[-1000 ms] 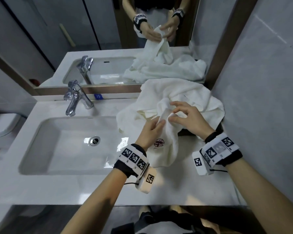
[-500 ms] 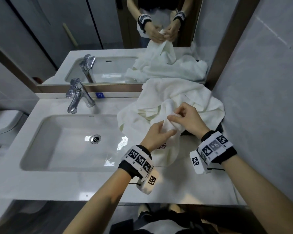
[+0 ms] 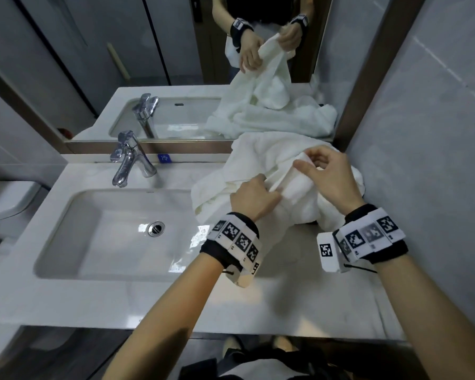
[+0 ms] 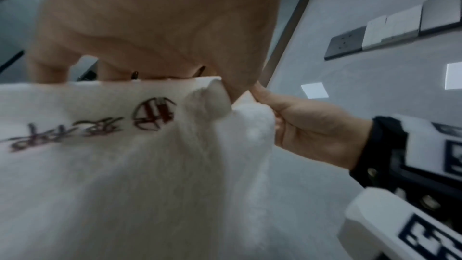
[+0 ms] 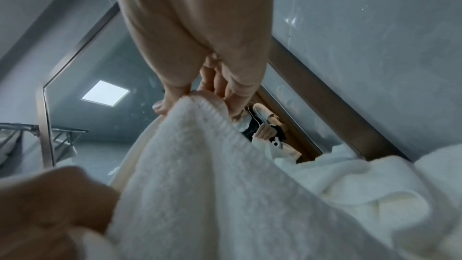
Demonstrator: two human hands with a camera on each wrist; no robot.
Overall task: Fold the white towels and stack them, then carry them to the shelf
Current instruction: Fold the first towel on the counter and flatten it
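Item: white towel (image 3: 294, 204), held up over the right part of the counter (image 3: 258, 305), its top edge stretched between both hands and its body hanging down toward the marble top. The left wrist view shows dark embroidered lettering and a round emblem (image 4: 155, 114) on the cloth just below the hem. Left hand (image 3: 254, 200): fingers curled, pinching the hem at its lower left end. Right hand (image 3: 329, 174): thumb and forefinger pinching the hem at its upper right end, the other fingers loosely bent above it; the right wrist view shows the fingertips (image 5: 172, 98) closed on the thick folded edge. The two hands are near each other, with a short span of hem between them. Further stock: a heap of white towels (image 3: 258, 154), crumpled and unfolded, lying on the counter behind the held one, against the mirror (image 3: 176, 64) and the right wall (image 3: 422, 133). One edge of the heap reaches the rim of the sink (image 3: 115, 229), which is set into the counter to the left. A chrome tap (image 3: 126, 163) stands behind the sink. Both wrists carry black bands with white marker blocks (image 3: 239, 239). The mirror repeats the hands, the held towel and the heap. Switch plates (image 4: 390, 31) sit on the right wall in the left wrist view.
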